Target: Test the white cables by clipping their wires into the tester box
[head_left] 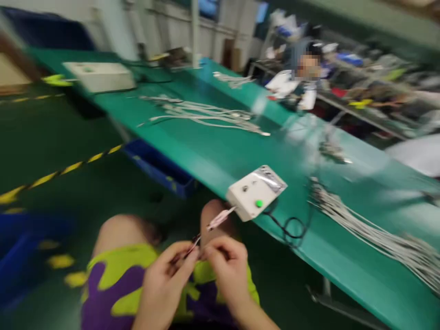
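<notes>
Lead (213,223) seemingly joined to box (252,195); left hand (167,277) pinching it; right hand (228,272) bent close, grip unclear; looks midway, unfinished!

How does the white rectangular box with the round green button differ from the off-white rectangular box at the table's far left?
The white box with the green button sits nearer, at the edge of the green table; the off-white box lies farther off. The white box bears a glossy panel; the off-white box shows none clearly. The off-white box looks longer than the white box, despite its distance. Both rest on the table.
</notes>
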Tool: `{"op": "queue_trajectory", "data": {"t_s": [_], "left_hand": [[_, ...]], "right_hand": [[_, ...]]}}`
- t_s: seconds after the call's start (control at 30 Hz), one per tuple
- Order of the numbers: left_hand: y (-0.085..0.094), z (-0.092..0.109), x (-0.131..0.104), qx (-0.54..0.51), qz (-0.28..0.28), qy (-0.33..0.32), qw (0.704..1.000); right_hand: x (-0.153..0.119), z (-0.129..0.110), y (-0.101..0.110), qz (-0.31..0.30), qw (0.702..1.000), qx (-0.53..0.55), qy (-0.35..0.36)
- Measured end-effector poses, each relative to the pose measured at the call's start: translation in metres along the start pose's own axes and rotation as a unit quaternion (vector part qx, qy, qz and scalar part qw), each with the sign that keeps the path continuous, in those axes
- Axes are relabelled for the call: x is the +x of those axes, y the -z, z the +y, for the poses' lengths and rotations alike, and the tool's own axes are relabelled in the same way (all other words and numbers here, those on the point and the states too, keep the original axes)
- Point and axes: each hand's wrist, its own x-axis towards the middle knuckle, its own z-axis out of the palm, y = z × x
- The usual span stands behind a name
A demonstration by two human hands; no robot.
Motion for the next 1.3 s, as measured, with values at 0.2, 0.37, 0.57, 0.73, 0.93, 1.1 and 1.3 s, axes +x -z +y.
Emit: {"op": "queue_trajectory", "data": {"t_s": [0.2, 0.37, 0.57, 0.73, 0.93, 1.1, 1.3], "left_hand": [[0.005, -0.015, 0.002, -0.129, 0.105, 0.030, 0.986], [-0.001, -0.004, 0.009, -0.128, 0.098, 0.031, 0.986], [-0.005, 0.002, 0.014, -0.155, 0.091, 0.030, 0.983], [-0.008, 0.002, 0.016, -0.186, 0.073, 0.002, 0.980], [-0.014, -0.005, 0.019, -0.213, 0.055, -0.017, 0.975], [-0.020, -0.012, 0.022, -0.215, 0.057, -0.029, 0.974], [-0.023, -0.010, 0.022, -0.207, 0.076, -0.027, 0.975]], "right_hand": [[0.019, 0.001, 0.017, 0.025, 0.991, 0.120, -0.055], [0.033, -0.020, 0.005, 0.014, 0.977, 0.179, -0.113], [0.042, -0.021, 0.002, 0.009, 0.956, 0.260, -0.134], [0.048, -0.006, 0.008, 0.020, 0.946, 0.307, -0.100], [0.057, 0.006, 0.003, 0.037, 0.936, 0.342, -0.077], [0.058, 0.006, 0.001, 0.036, 0.932, 0.352, -0.082], [0.057, 0.012, 0.004, 0.030, 0.934, 0.347, -0.077]]}}
